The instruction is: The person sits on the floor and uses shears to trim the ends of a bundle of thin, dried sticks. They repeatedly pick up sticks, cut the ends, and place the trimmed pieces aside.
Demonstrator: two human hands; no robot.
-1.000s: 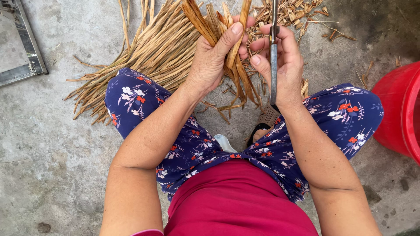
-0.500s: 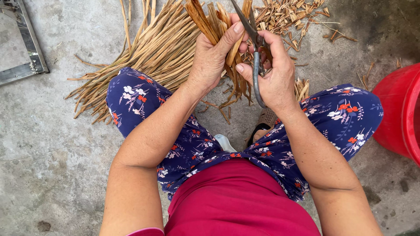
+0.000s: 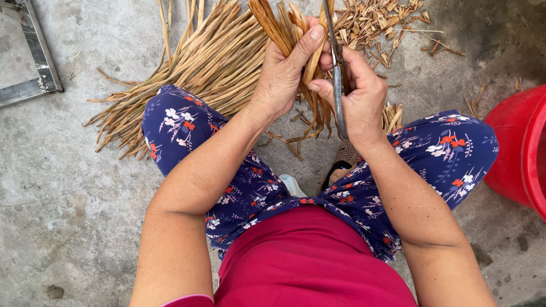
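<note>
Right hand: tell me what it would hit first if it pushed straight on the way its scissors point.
The right hand holds scissors pointing up the frame, away from the body. Straight on, it would probably meet the pile of cut scraps on the concrete first. Depth is unclear, and the scissor tips leave the frame.

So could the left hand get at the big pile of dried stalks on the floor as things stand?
Probably yes. The pile of dried stalks lies right beside the left hand with nothing between them, but that hand's grip is full with a bundle of strips, so it would need to let go first.
</note>
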